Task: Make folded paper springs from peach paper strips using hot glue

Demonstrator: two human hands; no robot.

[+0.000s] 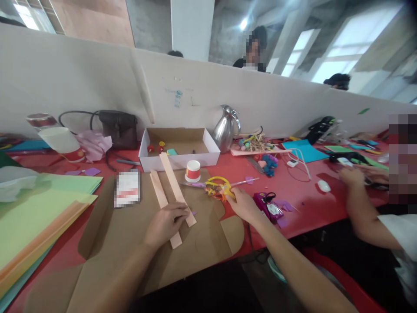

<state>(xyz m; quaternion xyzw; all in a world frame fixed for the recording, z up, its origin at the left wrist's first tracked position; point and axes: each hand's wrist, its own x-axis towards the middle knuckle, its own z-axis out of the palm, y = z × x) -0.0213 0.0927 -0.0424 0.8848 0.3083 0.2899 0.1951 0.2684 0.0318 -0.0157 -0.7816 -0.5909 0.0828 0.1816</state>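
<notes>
Two long peach strips point(173, 179) lie side by side on a brown cardboard sheet point(120, 243). My left hand point(169, 219) is closed over them, its bent fingertips on the right-hand strip. Further right, my right hand point(243, 203) has its fingers closed at the yellow handles of a pair of scissors point(225, 188), whose blades point left. Tangled orange bits point(213, 192) lie around the scissors. Just behind the blades stands a red and white paper cup point(192, 171).
An open white box point(179, 161) with small items stands behind the cup, beside a steel jug point(224, 130). Coloured paper sheets point(39, 208) cover the left side. A purple box point(269, 208) sits right of my right hand. Another person's arm point(361, 213) reaches in from the right.
</notes>
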